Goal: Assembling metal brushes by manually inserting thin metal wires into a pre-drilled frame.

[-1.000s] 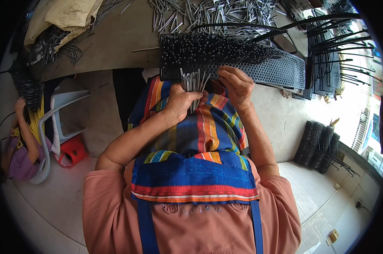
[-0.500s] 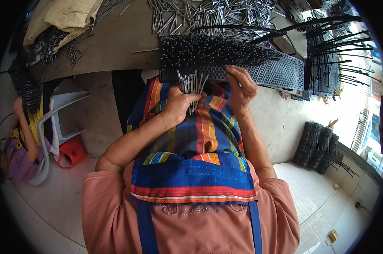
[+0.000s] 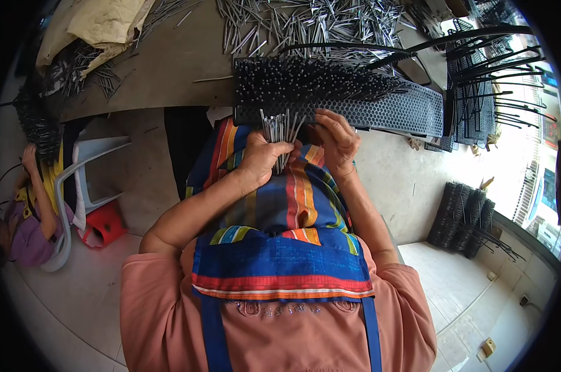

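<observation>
My left hand [image 3: 260,158] is closed round a bundle of thin metal rods [image 3: 281,127], held upright over my lap with the tops fanned out. Just right of the bundle is my right hand [image 3: 339,144], its thumb and fingers pinched together near the front edge of a black perforated plate [image 3: 410,115]. Whatever lies between those fingertips, if anything, is too small to make out. Many dark rods with shiny ends [image 3: 305,77] stand packed in the plate's holes across its left and middle; bare holes show along its front and right.
Loose metal rods [image 3: 317,28] are heaped behind the plate on the table [image 3: 169,62]. Black racks with long handles [image 3: 472,93] stand at the right, and dark bundles [image 3: 460,217] on the floor. Another person's arm [image 3: 42,192] shows at far left by a grey chair [image 3: 66,180].
My right hand has moved left and slightly down, from the plate's front edge toward the rod bundle. My left hand stays almost in place, still gripping the rods.
</observation>
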